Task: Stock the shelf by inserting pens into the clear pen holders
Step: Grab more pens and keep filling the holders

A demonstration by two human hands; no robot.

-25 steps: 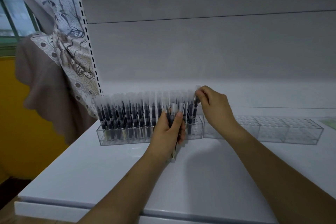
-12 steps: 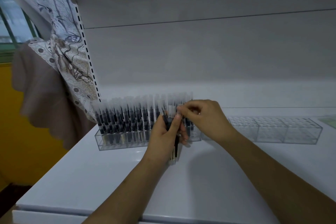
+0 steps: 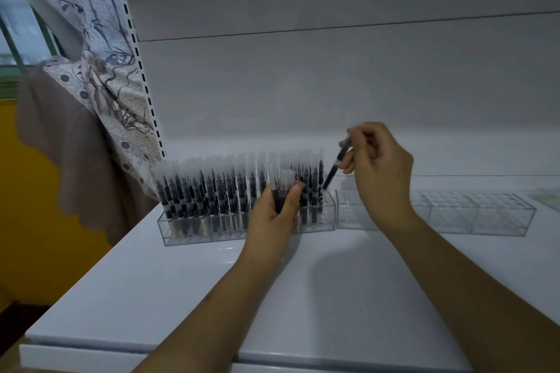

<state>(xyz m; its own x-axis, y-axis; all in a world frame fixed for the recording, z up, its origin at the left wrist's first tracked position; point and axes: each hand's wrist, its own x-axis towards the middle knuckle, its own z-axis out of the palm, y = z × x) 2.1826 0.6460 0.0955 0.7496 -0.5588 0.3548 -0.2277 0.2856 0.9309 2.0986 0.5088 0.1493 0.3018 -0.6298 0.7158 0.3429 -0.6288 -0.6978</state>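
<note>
A clear pen holder [image 3: 194, 236] stands on the white shelf [image 3: 212, 297], packed with several upright black pens that have frosted caps. My left hand [image 3: 272, 221] grips a small bundle of pens [image 3: 283, 188] in front of the holder's right part. My right hand [image 3: 378, 169] pinches a single black pen [image 3: 333, 168], tilted with its lower tip over the holder's right end. A second clear holder [image 3: 454, 215] stands to the right, and no pens show in it.
A patterned curtain [image 3: 100, 76] and brown cloth [image 3: 60, 145] hang at the left beside a perforated shelf upright [image 3: 145, 85]. The white back panel [image 3: 333, 85] rises behind the holders. The shelf's front edge [image 3: 181, 351] runs below my forearms.
My right hand drew one pen out of the bundle in my left hand and lifted it up and to the right, above the holder's right end. My left hand stayed put.
</note>
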